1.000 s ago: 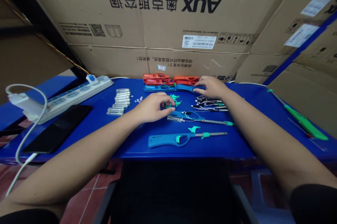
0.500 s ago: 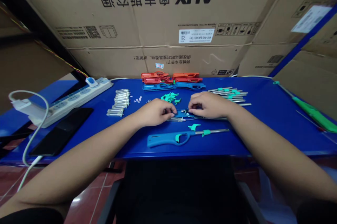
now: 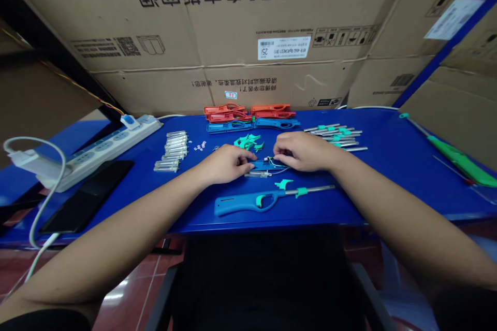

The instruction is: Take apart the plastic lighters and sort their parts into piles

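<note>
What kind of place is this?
It looks like a small workshop or storeroom: big cardboard boxes stand behind a blue table, with rows of lighter parts laid out on it.

bare forearms (image 3: pixel 404 212), apparently black sleeves (image 3: pixel 462 313)

Place: a cramped assembly corner inside a storeroom.
Far side: large brown cardboard cartons (image 3: pixel 233 10) printed AUX, stacked high, with a blue steel shelf upright (image 3: pixel 438 59) at right.
Bench: a long blue table (image 3: pixel 388 134) with a white power strip (image 3: pixel 103 147) at left.
Parts: sorted rows of red and blue plastic lighter housings (image 3: pixel 233 116).
Floor: red ceramic tiles (image 3: pixel 120 289).
</note>
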`<state>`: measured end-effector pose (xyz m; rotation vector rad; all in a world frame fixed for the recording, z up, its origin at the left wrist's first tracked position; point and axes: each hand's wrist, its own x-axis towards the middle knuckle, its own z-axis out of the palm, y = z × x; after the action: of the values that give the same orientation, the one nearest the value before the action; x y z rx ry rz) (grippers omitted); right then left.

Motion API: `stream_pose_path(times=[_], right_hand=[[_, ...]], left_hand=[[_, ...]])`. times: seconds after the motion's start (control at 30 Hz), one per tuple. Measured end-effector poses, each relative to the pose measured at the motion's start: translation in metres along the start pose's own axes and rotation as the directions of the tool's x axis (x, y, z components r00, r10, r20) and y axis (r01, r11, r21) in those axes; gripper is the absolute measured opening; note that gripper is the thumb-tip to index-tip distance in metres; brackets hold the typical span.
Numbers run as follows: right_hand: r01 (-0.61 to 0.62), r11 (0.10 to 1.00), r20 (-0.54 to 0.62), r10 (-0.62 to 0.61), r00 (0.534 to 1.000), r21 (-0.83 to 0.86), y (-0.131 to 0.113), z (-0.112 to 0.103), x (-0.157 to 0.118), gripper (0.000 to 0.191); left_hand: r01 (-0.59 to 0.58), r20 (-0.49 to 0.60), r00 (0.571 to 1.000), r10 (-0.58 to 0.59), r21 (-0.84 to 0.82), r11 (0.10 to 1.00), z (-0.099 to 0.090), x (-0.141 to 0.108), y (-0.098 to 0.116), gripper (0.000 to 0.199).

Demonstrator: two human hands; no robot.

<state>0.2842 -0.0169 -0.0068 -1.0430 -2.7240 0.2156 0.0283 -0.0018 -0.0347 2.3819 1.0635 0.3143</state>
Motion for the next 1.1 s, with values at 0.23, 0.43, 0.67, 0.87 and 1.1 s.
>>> stream_pose_path(times=[0.23, 0.43, 0.67, 0.87, 1.1], right_hand=[[0.046, 0.995, -0.028, -0.043, 0.999, 0.091, 0.005, -0.002, -0.002, 0.016], [0.128, 0.982, 0.071, -0.139, 0.988, 0.140, 0.003, -0.005, -0.004, 0.012], [0.167, 0.971, 0.124, -0.189, 0.974, 0.170, -0.005, -0.002, -0.004, 0.018], [0.219, 0.954, 0.082, -0.240, 0.967, 0.207, -0.006, 0.004, -0.002, 0.016], [0.291, 0.896, 0.081, -0.335, 0.939, 0.334, -0.011, 0.012, 0.001, 0.021]], left_hand=[[-0.151, -0.096, 0.983, 0.159, 0.082, 0.985, -0.001, -0.006, 0.010, 0.025], [-0.287, 0.062, 0.958, 0.282, 0.112, 0.951, -0.001, -0.009, 0.016, 0.026], [-0.296, -0.010, 0.954, 0.299, 0.103, 0.950, -0.001, -0.010, 0.020, 0.015], [-0.273, -0.075, 0.957, 0.280, 0.093, 0.958, -0.002, -0.013, 0.023, 0.025], [-0.377, -0.005, 0.926, 0.378, 0.071, 0.924, -0.010, -0.014, 0.020, 0.018]])
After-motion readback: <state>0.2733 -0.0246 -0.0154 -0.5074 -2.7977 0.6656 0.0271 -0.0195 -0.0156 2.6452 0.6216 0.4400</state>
